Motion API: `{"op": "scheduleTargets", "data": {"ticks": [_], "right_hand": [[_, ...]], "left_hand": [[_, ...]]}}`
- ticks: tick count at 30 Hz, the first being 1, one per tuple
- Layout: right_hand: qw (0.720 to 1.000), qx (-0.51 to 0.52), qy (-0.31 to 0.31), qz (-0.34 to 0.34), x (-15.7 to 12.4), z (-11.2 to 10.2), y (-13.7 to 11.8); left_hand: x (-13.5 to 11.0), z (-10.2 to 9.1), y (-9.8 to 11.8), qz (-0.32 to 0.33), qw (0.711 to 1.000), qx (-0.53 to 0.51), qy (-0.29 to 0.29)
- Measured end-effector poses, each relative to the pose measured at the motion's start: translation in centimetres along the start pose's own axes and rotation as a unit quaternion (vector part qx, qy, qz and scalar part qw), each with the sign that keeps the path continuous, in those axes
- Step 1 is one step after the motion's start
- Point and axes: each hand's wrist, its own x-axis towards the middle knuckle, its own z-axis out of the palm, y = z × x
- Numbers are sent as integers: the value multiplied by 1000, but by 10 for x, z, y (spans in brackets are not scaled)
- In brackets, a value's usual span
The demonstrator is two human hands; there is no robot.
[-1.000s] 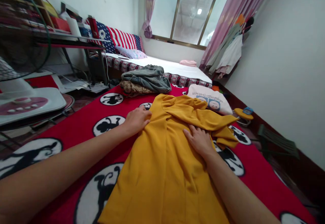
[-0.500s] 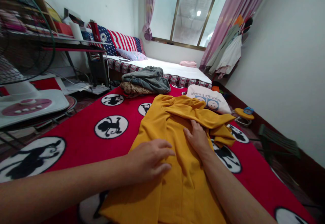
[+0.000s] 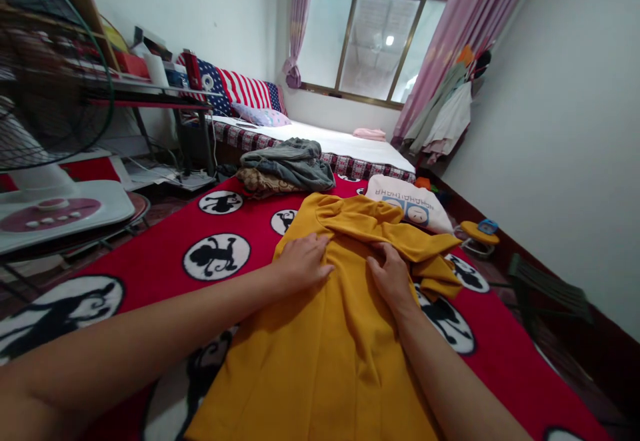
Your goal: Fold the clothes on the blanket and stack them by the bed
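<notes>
Head view: a mustard-yellow fabric garment [image 3: 330, 334] is spread flat on a red blanket printed with black-and-white monkey roundels [image 3: 165, 254]. The left hand [image 3: 300, 264] is laid palm-down on the garment's upper left area, fingers extended, nothing gripped. The right hand [image 3: 393, 277] is pressed flat just beside it, fingertips touching a folded sleeve; nothing is gripped. A heap of grey and tan clothing [image 3: 287, 164] and a white printed fabric item [image 3: 410, 202] are located beyond the garment. A white fan base [image 3: 55, 211] is positioned at far left.
</notes>
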Motion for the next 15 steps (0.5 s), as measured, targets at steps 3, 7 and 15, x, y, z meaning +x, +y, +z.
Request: {"op": "scheduleTargets", "data": {"ticks": [3,7,15], "right_hand": [[1000,-28,-13,5,-1,-1,0],[1000,-25,-7,4,-1,1,1],[1000,10,9,10,0,-1,2]], "left_hand": [[18,13,-3,-27,998,-51,14],[21,17,-5,-13,984,-169,50],[37,21,-10,-1,980,-159,116]]}}
